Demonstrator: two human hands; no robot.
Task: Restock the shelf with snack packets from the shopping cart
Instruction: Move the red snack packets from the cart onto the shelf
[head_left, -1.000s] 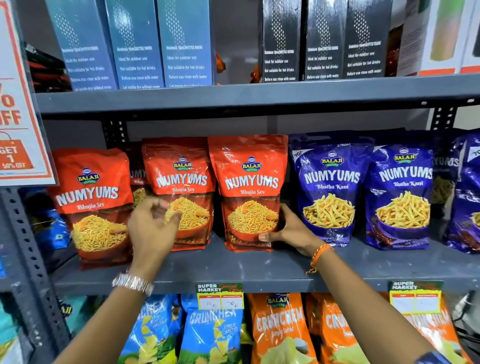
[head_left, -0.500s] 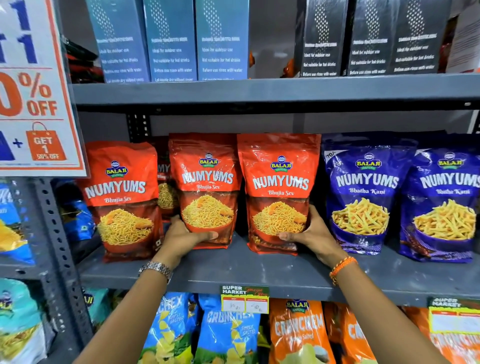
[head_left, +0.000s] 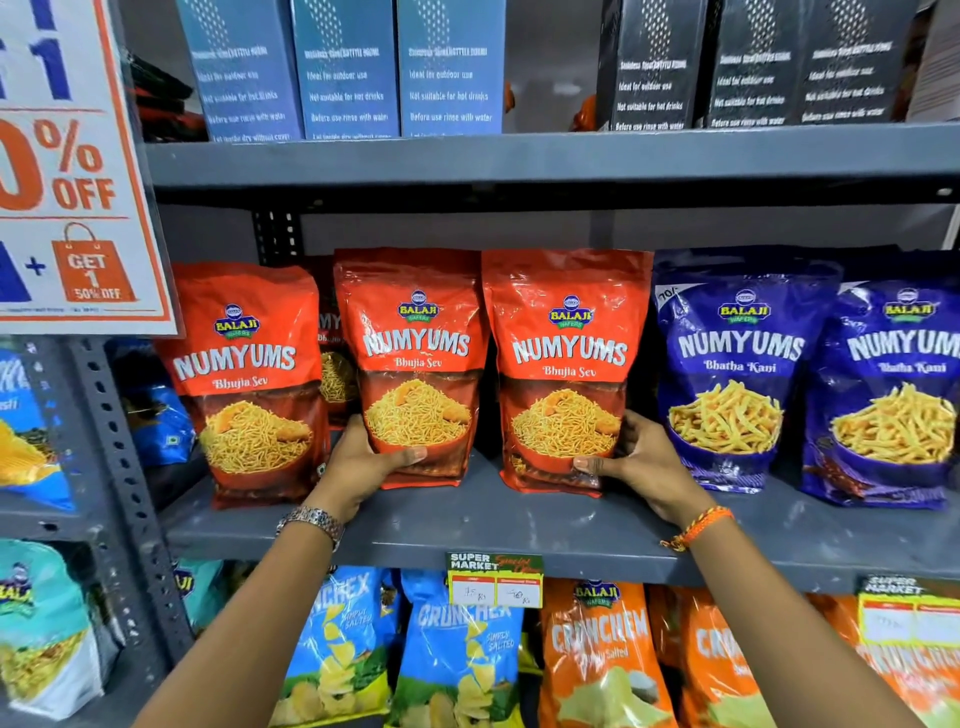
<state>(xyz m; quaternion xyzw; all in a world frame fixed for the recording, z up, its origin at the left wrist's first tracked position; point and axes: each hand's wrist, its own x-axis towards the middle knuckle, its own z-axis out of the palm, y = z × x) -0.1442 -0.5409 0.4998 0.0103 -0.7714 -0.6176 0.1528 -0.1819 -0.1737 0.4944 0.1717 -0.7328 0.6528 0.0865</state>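
Where the grey shelf (head_left: 519, 525) meets its perforated upright (head_left: 111, 447) at the left, a sale sign (head_left: 72, 166) reading "OFF" and "GET 1 50% OFF" overhangs the corner, and the first red packet (head_left: 249, 384) stands just beside that post, nearer the front edge than its neighbours. Bare shelf runs along the front lip in front of the packets. The left hand (head_left: 363, 467) wraps the lower left side of the second red packet (head_left: 415, 364), thumb across its front, fingers hidden behind. A narrow gap separates it from the third red packet (head_left: 566, 374), whose lower right corner the right hand (head_left: 639, 462) grips the same way. All 3 read "BALAJI NUMYUMS Bhujia Sev". Rightward stand 2 blue packets (head_left: 737, 364) marked "Bhatha Kani". A "SUPER MARKET" price tag (head_left: 493, 579) hangs below
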